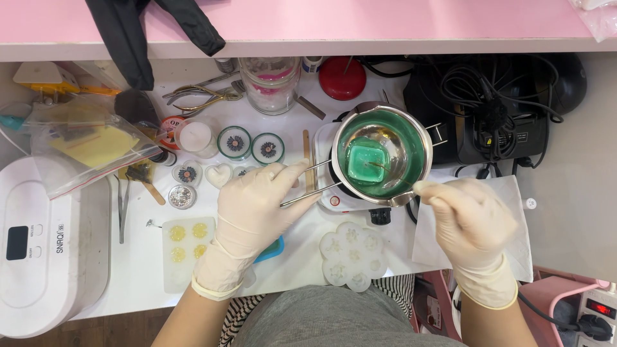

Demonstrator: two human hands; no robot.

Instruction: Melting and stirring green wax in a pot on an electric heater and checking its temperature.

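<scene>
Grey-clad lap (334,321) lay nearest, below the white worktop (141,257). Flower-shaped mould (353,256) sat at six o'clock of the steel pot (383,154), tins and tools crowded at nine. Left hand (254,209) curled its fingers (289,172) around the wire handle (315,183); right hand (472,222) pinched a thin stick (376,166) over the green wax block (366,162).
</scene>
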